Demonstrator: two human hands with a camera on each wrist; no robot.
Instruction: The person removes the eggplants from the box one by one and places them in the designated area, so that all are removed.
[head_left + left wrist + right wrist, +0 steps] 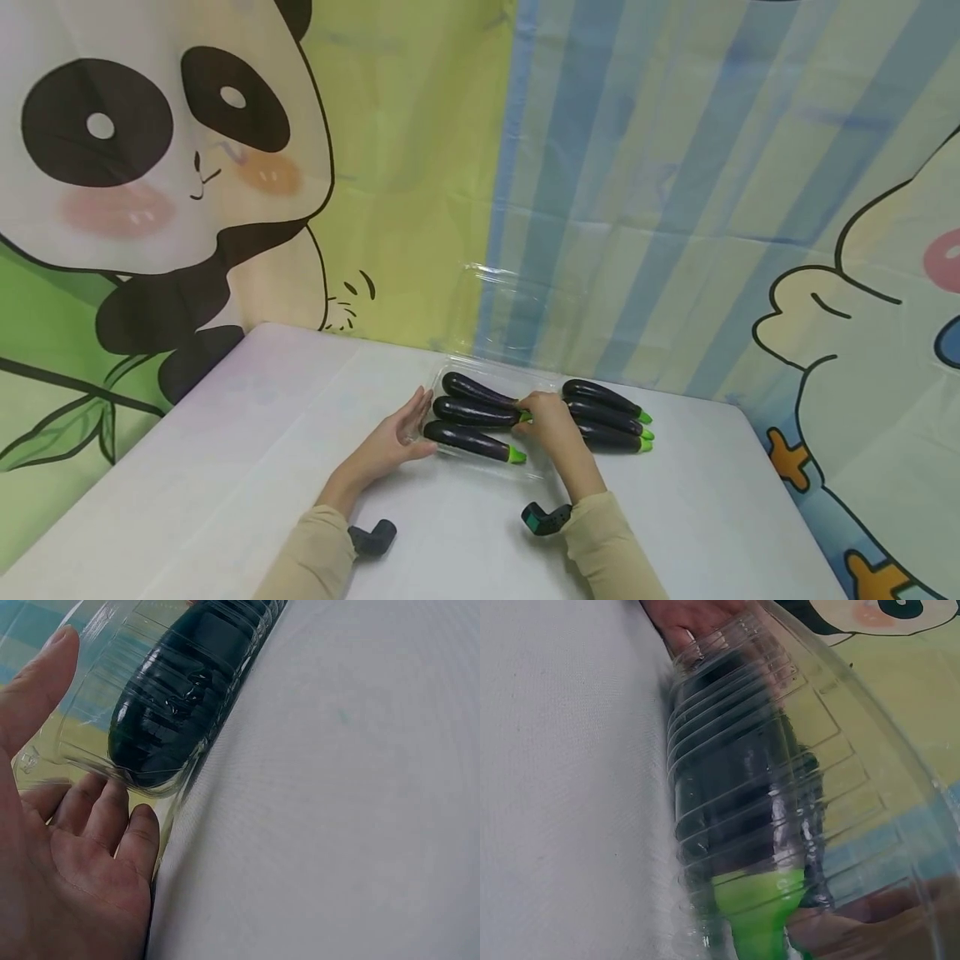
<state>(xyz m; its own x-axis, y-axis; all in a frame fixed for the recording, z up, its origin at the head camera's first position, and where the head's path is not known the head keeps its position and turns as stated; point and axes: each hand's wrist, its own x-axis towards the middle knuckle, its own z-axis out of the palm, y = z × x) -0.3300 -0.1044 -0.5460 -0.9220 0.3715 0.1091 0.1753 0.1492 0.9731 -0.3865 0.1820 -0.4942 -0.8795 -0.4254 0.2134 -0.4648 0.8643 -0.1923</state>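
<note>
A clear plastic container [540, 473] holds three dark eggplants with green stem ends, among them a front one [465, 439] and a middle one [474, 412]. My left hand [392, 439] rests against the container's left end, fingers extended; in the left wrist view that hand [90, 847] touches the clear wall beside an eggplant [176, 697]. With its fingertips my right hand [553, 425] pinches the stem end of the middle eggplant. The right wrist view has the right hand's fingers [870, 926] partly behind the clear wall, near a green stem end [759, 904].
Three more eggplants [603, 414] lie side by side on the white table [465, 533], right of the container. Its clear lid [502, 312] stands raised at the back, before a printed curtain [420, 167] with a panda picture.
</note>
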